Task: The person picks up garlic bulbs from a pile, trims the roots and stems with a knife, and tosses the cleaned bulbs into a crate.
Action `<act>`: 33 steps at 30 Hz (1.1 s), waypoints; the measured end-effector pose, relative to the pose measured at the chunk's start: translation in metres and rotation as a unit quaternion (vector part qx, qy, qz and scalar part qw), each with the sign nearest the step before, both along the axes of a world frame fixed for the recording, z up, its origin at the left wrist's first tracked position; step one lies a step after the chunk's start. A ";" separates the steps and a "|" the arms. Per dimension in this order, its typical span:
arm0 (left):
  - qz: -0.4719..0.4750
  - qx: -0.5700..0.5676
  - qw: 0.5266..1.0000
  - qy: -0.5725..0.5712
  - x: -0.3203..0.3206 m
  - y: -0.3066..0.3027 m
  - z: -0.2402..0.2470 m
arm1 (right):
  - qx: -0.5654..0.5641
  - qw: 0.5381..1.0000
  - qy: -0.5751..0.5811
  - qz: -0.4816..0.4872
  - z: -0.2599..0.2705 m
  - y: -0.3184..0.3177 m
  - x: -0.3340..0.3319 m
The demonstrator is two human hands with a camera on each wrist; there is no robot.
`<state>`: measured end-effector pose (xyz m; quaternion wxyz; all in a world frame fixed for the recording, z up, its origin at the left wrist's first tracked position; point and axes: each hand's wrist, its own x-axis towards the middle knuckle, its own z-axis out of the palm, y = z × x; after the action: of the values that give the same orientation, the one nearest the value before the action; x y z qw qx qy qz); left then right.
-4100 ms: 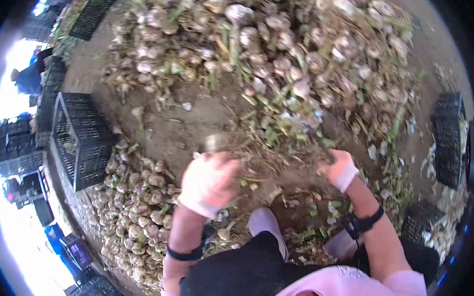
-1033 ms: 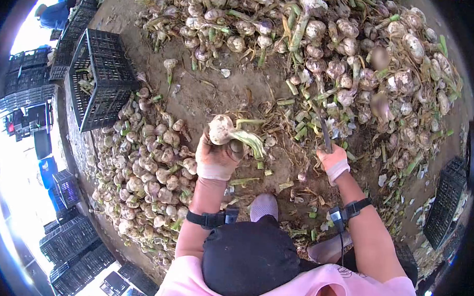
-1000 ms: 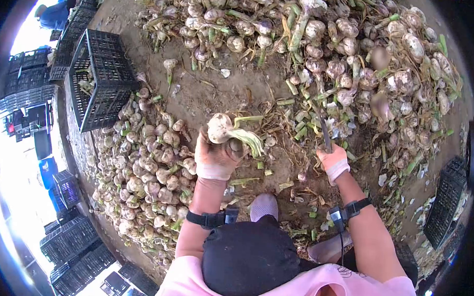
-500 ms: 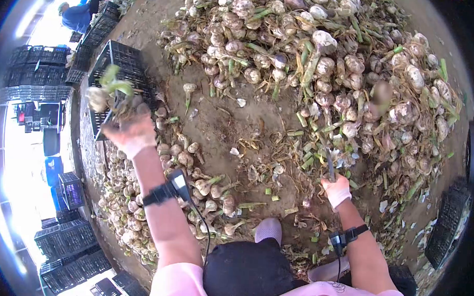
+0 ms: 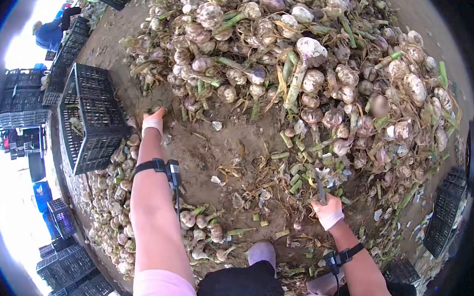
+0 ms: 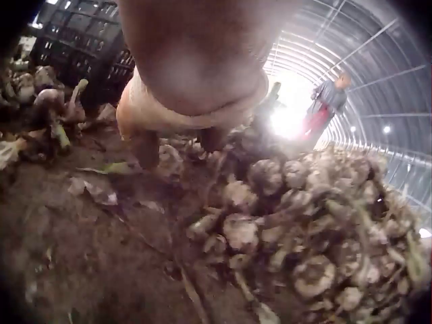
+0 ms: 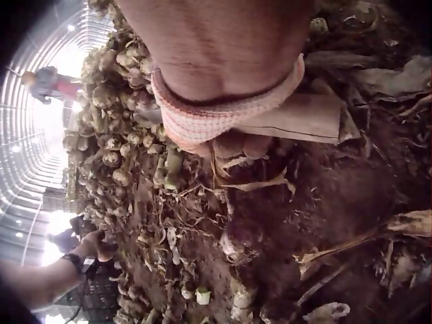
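My gloved left hand [image 5: 153,122] reaches down to the bare soil beside a black plastic crate [image 5: 97,101]. In the left wrist view its glove [image 6: 152,111] points fingers-down, with garlic bulbs [image 6: 241,231] heaped beyond. The fingertips are mostly hidden, so I cannot tell whether they hold a bulb. My gloved right hand [image 5: 327,209] grips a knife [image 5: 320,187], blade pointing away from me. Its pale wooden handle [image 7: 297,121] sticks out behind the fist in the right wrist view, low over soil strewn with cut stems and dry leaves.
A large heap of untrimmed garlic [image 5: 312,80] spreads ahead. Trimmed bulbs [image 5: 109,211] lie piled on the left. Stacked crates [image 5: 25,96] line the left side, where another person [image 5: 49,34] bends down. One more crate [image 5: 446,212] stands on the right.
My left hand carried a garlic bulb leftward to the crate; that bulb no longer shows in it. The hand now reaches to the ground right of the crate. The right hand keeps the knife.
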<state>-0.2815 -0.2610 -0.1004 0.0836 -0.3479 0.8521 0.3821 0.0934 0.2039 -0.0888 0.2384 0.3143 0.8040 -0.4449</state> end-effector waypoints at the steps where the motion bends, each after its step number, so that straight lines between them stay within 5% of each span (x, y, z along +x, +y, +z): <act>1: 0.000 0.002 1.000 -0.003 0.002 0.008 -0.004 | 0.002 1.000 -0.003 0.000 0.000 0.001 0.001; 3: -0.061 -0.102 0.993 -0.009 0.017 0.039 0.001 | 0.012 1.000 0.023 0.010 -0.001 0.000 0.001; 4: -0.098 -0.060 0.993 0.028 0.030 0.054 0.010 | 0.015 0.999 0.038 0.015 -0.002 -0.001 0.003; 6: -0.051 -0.058 0.993 0.088 0.063 0.090 0.020 | -0.006 0.999 0.038 -0.010 -0.025 0.003 0.015; 8: -0.118 -0.166 0.978 0.031 0.094 0.118 0.031 | 0.016 0.999 0.036 0.018 -0.003 0.000 0.003; 10: -0.234 -0.096 0.967 0.030 0.123 0.126 0.023 | 0.021 0.999 0.032 0.024 0.012 -0.005 -0.007; 12: -0.347 -0.146 0.922 -0.095 0.132 0.148 0.044 | 0.030 0.999 0.028 0.029 0.012 -0.002 -0.008; 14: -0.361 -0.119 0.922 0.070 0.137 0.183 0.072 | 0.015 0.998 0.050 0.032 0.005 -0.001 -0.002; 16: -0.406 -0.175 0.868 0.225 0.122 0.214 0.091 | 0.018 0.998 0.053 0.037 0.012 -0.002 -0.006; 20: -0.450 -0.235 0.805 0.308 0.052 0.267 0.103 | 0.033 0.998 0.028 0.038 0.003 -0.001 -0.002; 22: -0.451 -0.304 0.835 0.091 0.022 0.288 0.100 | 0.032 0.999 0.014 0.039 0.011 -0.002 -0.007; 26: -0.485 -0.308 0.816 0.071 0.029 0.287 0.093 | -0.031 0.998 0.041 -0.039 -0.002 -0.006 0.000; 29: -0.472 -0.253 0.841 0.076 0.056 0.270 0.089 | 0.022 0.998 0.047 0.019 -0.009 -0.003 0.004; 33: -0.520 -0.298 0.798 0.060 0.099 0.254 0.091 | 0.053 0.994 0.073 0.057 -0.003 -0.001 0.002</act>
<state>-0.1821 -0.0070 -0.0095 0.1109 0.1636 0.9799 0.0289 0.0954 0.2027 -0.0916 0.1868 0.2462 0.8586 -0.4089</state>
